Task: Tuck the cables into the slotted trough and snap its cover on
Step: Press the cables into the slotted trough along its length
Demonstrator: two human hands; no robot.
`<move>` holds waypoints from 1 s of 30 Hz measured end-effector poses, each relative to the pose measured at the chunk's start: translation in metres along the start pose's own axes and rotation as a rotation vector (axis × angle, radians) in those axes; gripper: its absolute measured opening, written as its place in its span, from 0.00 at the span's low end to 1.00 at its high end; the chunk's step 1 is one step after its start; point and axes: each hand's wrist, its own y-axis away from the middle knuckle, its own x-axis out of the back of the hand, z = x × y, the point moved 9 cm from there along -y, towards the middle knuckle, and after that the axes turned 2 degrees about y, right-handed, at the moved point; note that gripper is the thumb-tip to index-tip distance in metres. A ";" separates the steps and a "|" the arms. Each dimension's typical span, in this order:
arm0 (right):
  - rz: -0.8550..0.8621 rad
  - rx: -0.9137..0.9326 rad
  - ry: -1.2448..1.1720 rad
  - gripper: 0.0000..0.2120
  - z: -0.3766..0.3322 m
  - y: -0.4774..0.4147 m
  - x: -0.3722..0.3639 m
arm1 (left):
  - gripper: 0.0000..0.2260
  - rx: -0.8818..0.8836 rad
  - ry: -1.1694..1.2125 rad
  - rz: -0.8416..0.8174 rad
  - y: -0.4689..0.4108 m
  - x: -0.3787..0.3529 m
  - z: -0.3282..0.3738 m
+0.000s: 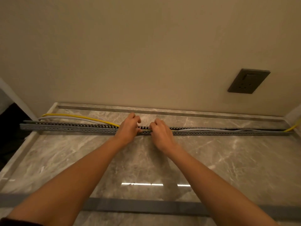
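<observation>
Your left hand [128, 126] and right hand [160, 133] curl, seemingly pinching the yellow cable [81, 117] down into the trough [73, 128] mid-desk [146, 160].

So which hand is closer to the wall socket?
Right. The right hand is on the trough, below and left of the wall socket; the left hand sits further left.

— Any writing, labels or numbers to read here?
— None. The dark wall socket [248, 81] carries no legible marking, and the grey slotted trough [65, 128] shows no print or brand.
— And the cables?
— The yellow cable [81, 116] is too thin to show any lettering.
</observation>
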 end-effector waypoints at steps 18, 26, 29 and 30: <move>-0.072 -0.006 -0.107 0.10 -0.076 -0.036 -0.015 | 0.10 0.077 -0.126 -0.189 0.001 0.060 -0.100; -0.089 -0.106 -0.045 0.06 -0.083 -0.040 -0.015 | 0.10 -0.380 -0.439 -0.160 0.023 0.067 -0.067; -0.108 -0.126 -0.031 0.06 -0.083 -0.041 -0.016 | 0.18 -0.432 -0.546 -0.197 0.031 0.061 -0.073; -0.111 -0.133 -0.039 0.06 -0.082 -0.043 -0.016 | 0.18 -0.456 -0.594 -0.216 0.034 0.059 -0.073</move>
